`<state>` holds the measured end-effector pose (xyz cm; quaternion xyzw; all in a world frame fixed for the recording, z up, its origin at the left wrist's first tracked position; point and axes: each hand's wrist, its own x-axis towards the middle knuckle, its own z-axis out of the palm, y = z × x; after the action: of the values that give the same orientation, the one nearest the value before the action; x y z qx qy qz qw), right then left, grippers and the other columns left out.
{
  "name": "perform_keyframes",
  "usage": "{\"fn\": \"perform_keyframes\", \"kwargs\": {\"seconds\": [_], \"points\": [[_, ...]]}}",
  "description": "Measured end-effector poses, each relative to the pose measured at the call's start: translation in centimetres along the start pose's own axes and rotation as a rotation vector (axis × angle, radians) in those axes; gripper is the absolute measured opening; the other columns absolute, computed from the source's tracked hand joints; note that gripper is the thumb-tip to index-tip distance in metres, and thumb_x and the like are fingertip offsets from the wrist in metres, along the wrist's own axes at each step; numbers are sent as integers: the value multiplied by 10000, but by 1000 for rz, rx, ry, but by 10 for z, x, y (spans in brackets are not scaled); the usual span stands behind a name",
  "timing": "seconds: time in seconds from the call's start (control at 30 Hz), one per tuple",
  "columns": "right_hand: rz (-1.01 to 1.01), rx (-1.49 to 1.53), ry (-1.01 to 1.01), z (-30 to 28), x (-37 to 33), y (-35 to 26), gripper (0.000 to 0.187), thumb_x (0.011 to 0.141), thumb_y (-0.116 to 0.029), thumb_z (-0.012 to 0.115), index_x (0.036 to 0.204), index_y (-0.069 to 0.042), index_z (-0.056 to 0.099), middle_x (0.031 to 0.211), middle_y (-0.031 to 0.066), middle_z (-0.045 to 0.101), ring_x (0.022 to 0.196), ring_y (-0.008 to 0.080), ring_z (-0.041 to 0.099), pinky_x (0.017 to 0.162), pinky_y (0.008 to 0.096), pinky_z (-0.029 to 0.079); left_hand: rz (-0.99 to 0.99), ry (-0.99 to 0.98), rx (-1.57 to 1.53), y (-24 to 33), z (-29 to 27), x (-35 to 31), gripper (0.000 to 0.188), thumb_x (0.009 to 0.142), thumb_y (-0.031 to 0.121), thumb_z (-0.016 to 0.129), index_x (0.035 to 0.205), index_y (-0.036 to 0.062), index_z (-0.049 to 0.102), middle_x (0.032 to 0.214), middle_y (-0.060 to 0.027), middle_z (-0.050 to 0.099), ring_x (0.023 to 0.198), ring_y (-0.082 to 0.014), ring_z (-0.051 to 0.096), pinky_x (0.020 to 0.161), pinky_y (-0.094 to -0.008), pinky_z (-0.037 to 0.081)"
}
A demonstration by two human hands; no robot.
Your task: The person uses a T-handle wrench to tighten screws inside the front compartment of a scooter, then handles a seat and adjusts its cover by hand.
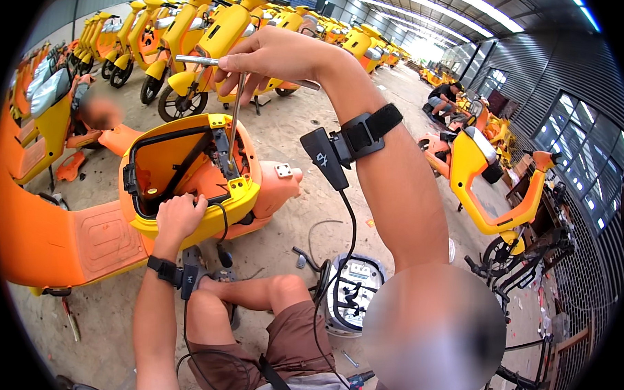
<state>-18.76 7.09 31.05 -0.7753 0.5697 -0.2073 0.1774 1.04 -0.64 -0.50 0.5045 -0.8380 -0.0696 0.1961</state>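
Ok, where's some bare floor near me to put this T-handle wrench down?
Bare concrete floor lies right of the orange scooter body, between it and your right forearm. More lies behind it, before the parked yellow scooters. It is crowded by your knee, around the grey part and its cables.

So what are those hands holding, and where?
Right hand grips a T-handle wrench by its crossbar; left hand clutches the yellow scooter shell at its rim.

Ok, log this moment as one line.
left hand: gripping yellow scooter shell rim | right hand: holding T-handle wrench upright into compartment | person seated
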Motion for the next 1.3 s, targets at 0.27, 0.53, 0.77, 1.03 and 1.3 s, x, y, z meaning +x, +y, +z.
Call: {"fn": "perform_keyframes", "kwargs": {"seconds": [0.27,0.53,0.77,1.03,1.3], "points": [[-13,47,95,9,7,20,455,1059,-388,487,1121,-8,728,1036,84,779,882,171,725,804,299,555,71,69,-11,-11,1,-6,522,959,450,469,840,30,755,837,-216,729,797,-384,716,738,-519,543],[241,759,278,12,-32,36,528,1098,-274,346,1585,-92,255,1280,227,677,1267,331,605,1109,567,369,-10,-34,1,-1,-5,-3,501,957,457,458,927,85,793,846,-198,738,818,-376,715,792,-477,554],[-22,958,420,33,-6,38,477,1087,-167,341,1559,-108,314,1333,222,628,1221,327,629,1028,532,484,-7,-39,4,1,-6,-2,492,952,446,463,949,81,793,859,-199,740,812,-376,710,781,-473,547],[61,820,877,52,8,21,312,922,-41,484,1155,-60,690,1182,101,631,1201,233,528,1038,452,407,-26,-44,4,0,-5,-4,488,949,444,460,958,87,793,859,-207,738,811,-378,710,784,-468,547],[-551,317,626,49,11,54,271,844,-20,405,755,7,659,725,104,671,1041,208,631,928,328,456,-10,-39,-24,4,-6,0,564,959,476,453,861,18,767,890,-203,736,825,-384,706,797,-475,540]]}}
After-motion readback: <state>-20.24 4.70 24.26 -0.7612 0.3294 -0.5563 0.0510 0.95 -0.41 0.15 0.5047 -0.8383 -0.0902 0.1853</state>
